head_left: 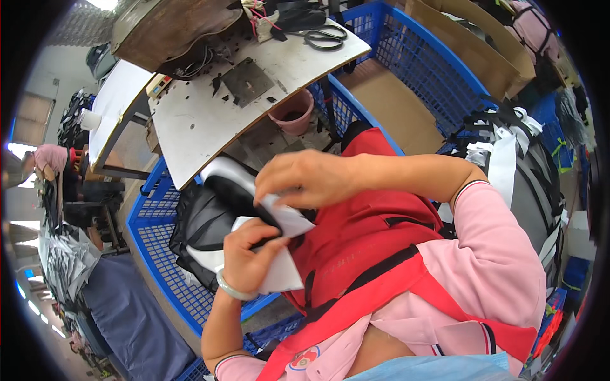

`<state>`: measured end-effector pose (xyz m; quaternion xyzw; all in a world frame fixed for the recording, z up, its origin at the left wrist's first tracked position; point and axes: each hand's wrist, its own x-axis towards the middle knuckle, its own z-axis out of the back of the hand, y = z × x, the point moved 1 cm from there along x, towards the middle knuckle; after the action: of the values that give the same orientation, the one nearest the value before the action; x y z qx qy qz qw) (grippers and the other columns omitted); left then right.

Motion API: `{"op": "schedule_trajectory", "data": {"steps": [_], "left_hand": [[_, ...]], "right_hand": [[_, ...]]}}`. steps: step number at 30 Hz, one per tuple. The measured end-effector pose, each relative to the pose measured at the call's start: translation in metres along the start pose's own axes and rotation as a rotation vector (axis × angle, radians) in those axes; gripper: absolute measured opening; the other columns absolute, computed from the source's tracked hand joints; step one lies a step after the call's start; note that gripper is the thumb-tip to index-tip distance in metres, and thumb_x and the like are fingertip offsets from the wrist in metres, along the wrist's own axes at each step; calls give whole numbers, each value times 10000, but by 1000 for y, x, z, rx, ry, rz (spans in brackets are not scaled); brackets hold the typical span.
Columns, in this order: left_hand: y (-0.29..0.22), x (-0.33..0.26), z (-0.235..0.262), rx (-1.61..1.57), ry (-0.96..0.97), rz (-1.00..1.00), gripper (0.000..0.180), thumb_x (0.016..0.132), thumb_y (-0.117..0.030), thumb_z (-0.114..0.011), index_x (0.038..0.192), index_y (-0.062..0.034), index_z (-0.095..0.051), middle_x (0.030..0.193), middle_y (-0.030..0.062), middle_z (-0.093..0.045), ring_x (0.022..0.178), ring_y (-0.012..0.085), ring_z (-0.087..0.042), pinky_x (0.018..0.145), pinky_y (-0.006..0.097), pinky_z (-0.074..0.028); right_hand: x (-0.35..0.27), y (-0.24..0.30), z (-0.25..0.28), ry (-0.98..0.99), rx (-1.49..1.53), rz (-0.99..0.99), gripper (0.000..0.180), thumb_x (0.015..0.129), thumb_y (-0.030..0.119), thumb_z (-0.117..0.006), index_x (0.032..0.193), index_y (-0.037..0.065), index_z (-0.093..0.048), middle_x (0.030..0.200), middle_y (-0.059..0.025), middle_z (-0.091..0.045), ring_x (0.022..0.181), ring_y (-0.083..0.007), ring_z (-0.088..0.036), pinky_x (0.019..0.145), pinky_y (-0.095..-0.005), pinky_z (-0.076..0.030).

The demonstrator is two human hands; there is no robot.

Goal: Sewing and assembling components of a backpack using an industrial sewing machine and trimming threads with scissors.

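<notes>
Over my lap, my left hand (249,257), with a pale bangle at its wrist, pinches a white and black fabric piece (284,273) between thumb and fingers. Just above it, my right hand (308,178) is slightly blurred, its fingers curled over the upper part of the same piece. The white flap between the hands is smeared by motion. Beyond the hands, black and white fabric pieces (206,222) are heaped in a blue basket (155,238), partly hidden by my left hand. A red apron (362,247) covers my lap.
Ahead stands a white worktable (190,127) with a machine (171,32), black scissors (325,38) and dark scraps. Below it is a pink bucket (294,114). Another blue basket (419,38) holds cardboard. At right lies a fabric bundle (521,184). A person (54,162) is at far left.
</notes>
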<state>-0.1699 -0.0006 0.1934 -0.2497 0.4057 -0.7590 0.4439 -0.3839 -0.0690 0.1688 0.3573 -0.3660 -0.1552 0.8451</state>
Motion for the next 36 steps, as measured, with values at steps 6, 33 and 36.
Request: {"op": "schedule_trajectory", "data": {"steps": [6,33,36], "left_hand": [[-78,31,29,-180,-161,-228,125,720,-9,-738,815,29,-667,731,81,-609,658,150,-568,587,254,-429],[58,252,66,-491,-94,293,236,881,-126,-646,1060,29,-646,888,41,-672,731,82,-627,669,186,-483],[69,263,67,-511,-105,315,235,882,-121,-644,1062,31,-649,900,50,-675,759,96,-632,706,200,-492]], "right_hand": [[33,44,66,104,-105,191,344,781,377,-731,918,79,-628,832,-54,-593,846,-258,-570,862,-373,-398],[86,-118,153,-37,31,-724,445,732,307,-757,1036,-10,-690,934,-95,-689,880,-166,-619,789,-297,-473],[88,-130,155,-12,16,-744,473,729,319,-764,1063,-7,-684,947,-97,-689,906,-174,-620,811,-302,-469]]}}
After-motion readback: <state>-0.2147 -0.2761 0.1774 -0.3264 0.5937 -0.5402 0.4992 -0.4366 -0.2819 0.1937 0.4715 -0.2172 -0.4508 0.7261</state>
